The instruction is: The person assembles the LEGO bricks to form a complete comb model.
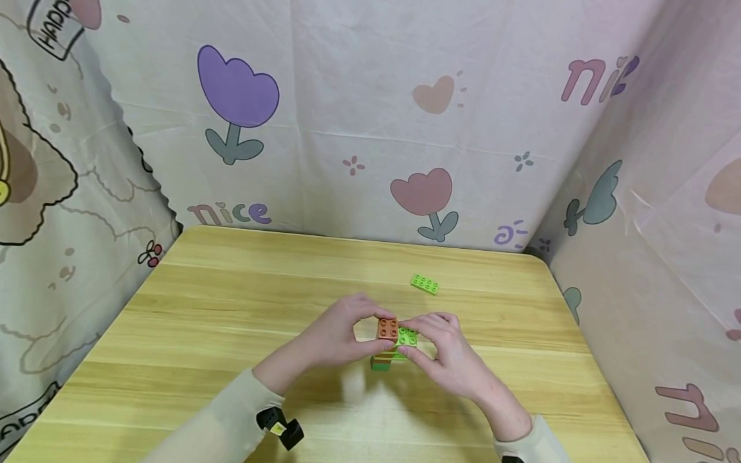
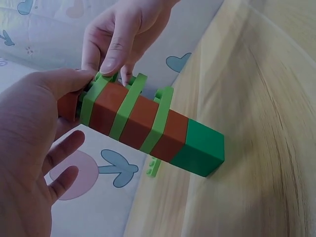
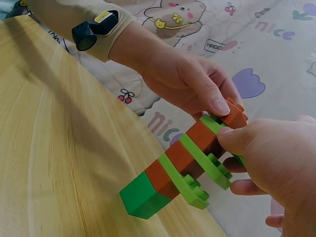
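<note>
A tower of building bricks stands upright on the table. Its base is a dark green brick (image 2: 205, 148); above it, brown bricks (image 3: 177, 155) alternate with three light green plates (image 3: 185, 185) that jut out to one side. At the top, my left hand (image 1: 338, 331) pinches a brown brick (image 1: 388, 328) between thumb and fingers. Whether that brick is fully seated, I cannot tell. My right hand (image 1: 446, 352) grips the jutting end of the uppermost light green plate (image 1: 408, 336), its thumb on the near side.
Behind the tower a loose light green plate (image 1: 425, 283) lies on the wooden table (image 1: 231, 289). Patterned cloth (image 1: 347, 96) hangs along the back and both sides. A small black device (image 1: 280, 427) is strapped on the left wrist.
</note>
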`<action>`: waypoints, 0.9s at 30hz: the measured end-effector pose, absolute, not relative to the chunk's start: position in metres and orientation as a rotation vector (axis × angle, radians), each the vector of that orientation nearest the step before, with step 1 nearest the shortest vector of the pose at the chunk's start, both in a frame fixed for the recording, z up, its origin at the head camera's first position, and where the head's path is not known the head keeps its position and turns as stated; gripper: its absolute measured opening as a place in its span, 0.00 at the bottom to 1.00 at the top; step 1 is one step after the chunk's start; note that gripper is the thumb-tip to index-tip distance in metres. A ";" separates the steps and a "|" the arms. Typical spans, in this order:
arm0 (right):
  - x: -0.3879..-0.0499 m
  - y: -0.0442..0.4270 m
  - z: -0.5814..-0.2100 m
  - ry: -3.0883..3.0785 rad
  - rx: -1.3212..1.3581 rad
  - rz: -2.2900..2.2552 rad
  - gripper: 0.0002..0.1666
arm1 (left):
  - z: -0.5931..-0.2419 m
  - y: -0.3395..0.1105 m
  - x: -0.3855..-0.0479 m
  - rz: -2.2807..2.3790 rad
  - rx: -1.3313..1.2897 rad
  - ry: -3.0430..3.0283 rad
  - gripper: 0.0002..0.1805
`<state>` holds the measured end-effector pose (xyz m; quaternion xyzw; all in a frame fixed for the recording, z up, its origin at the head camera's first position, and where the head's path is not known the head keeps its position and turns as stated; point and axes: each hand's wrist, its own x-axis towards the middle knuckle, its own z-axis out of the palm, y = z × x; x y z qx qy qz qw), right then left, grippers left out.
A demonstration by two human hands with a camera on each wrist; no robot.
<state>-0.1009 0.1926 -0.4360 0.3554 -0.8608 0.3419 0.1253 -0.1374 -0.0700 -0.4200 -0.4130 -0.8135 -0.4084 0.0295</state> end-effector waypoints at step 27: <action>-0.102 0.192 -0.436 -2.534 1.034 1.015 0.23 | -0.422 -0.068 -0.142 -1.059 -1.340 -2.402 0.19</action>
